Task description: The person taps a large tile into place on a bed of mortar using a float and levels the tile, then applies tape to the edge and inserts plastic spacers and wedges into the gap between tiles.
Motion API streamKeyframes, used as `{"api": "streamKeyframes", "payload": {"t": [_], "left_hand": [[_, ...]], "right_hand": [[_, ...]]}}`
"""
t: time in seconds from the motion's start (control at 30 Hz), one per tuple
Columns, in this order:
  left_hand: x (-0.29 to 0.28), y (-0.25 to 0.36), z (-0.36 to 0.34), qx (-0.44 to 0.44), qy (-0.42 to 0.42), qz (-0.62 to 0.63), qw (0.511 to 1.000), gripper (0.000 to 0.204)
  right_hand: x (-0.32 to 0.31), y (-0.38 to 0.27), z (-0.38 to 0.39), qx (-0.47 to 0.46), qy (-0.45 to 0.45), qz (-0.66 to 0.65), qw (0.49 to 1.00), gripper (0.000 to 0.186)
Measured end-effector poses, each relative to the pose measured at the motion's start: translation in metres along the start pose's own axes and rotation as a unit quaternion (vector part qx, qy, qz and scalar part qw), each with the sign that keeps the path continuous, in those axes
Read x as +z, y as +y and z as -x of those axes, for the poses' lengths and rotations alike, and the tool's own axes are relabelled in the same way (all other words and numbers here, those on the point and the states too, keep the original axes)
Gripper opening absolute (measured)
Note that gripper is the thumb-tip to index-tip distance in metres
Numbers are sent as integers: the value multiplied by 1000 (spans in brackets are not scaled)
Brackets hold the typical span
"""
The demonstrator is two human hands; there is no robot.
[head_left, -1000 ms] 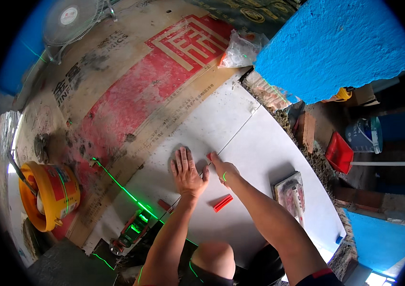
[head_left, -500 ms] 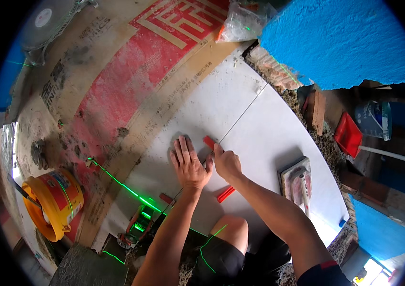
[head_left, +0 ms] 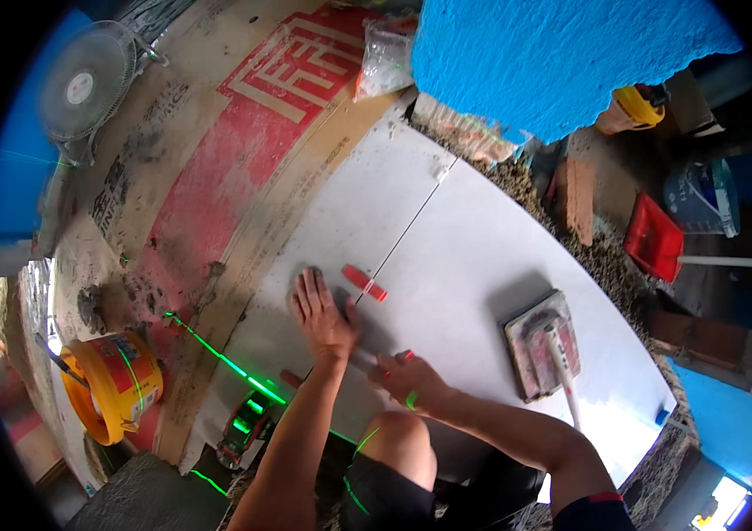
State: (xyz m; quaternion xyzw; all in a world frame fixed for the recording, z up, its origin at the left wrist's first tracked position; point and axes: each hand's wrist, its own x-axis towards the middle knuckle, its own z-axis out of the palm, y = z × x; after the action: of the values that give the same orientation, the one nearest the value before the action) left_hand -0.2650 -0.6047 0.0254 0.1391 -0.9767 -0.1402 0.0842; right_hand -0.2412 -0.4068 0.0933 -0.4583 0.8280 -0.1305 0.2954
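Observation:
My left hand [head_left: 324, 320] lies flat with fingers spread on a large pale tile [head_left: 341, 212], left of a thin dark joint. Just beyond its fingertips a red tile-levelling wedge [head_left: 365, 282] sits across that joint, apart from both hands. Nearer to me, my right hand [head_left: 413, 384] is closed on another red wedge; only small red bits show between its fingers. Beneath my left forearm, a third dull red wedge [head_left: 290, 379] is partly visible. A white clip [head_left: 443, 168] stands at the joint's far end.
A square padded tool [head_left: 522, 358] with a white handle rests on the right tile. Left are a laser level [head_left: 246, 425] casting green lines and a yellow bucket [head_left: 111, 380]. Cardboard [head_left: 190, 212] covers the far-left floor; a fan [head_left: 88, 84] stands beyond. Right lies a red dustpan [head_left: 653, 237].
My right hand has left the wedge at the joint, come back toward my knee and taken hold of the wedge lying there. My left hand stays flat; the view has shifted.

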Motion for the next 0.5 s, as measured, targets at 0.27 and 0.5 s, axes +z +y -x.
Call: {"api": "streamKeyframes", "payload": {"t": [0.27,0.5], "left_hand": [[2,3,1,-1,-12,-29,1000,78],[1,1,1,-5,-30,-36,999,79]], "right_hand": [[-69,153,-3,222,495,-163,824,33],[-110,233,-54,237,534,-7,812,27]]}}
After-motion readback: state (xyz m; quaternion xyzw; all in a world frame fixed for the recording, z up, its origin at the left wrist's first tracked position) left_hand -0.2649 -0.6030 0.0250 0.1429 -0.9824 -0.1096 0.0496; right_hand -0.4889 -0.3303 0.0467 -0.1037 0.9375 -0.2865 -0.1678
